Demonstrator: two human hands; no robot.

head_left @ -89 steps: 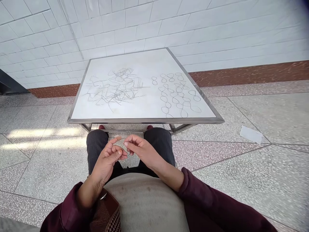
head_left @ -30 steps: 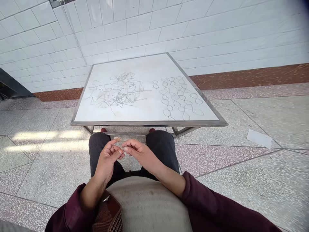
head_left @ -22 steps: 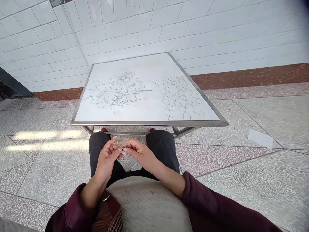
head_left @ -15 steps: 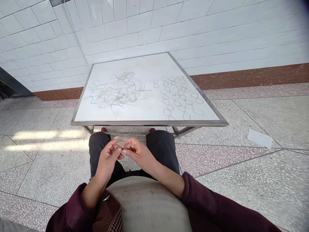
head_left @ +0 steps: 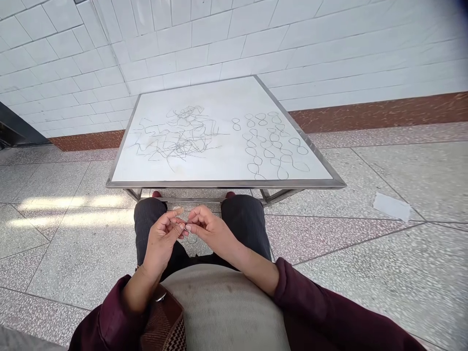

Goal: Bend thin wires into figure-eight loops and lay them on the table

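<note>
Between my knees, in front of the table, both hands pinch one thin dark wire (head_left: 192, 242), part of which hangs in a loop below the fingers. My left hand (head_left: 163, 236) grips it between thumb and fingertips. My right hand (head_left: 208, 229) pinches it right beside the left thumb, the fingertips almost touching. The exact spot where the wire is held is hidden by the fingers. Ahead on the white table lies a tangled heap of loose bent wires (head_left: 183, 139). To its right are several wires shaped into figure-eights (head_left: 270, 141), set out in rough rows.
The white table (head_left: 219, 168) has a metal rim, and its front edge is just beyond my knees. A white tiled wall (head_left: 204, 48) stands behind it. On the speckled floor to the right lies a white piece of paper or board (head_left: 392, 206).
The hanging wire loop has shifted slightly to the right and looks rounder. My hands stay together in nearly the same place, and the view has tilted a little.
</note>
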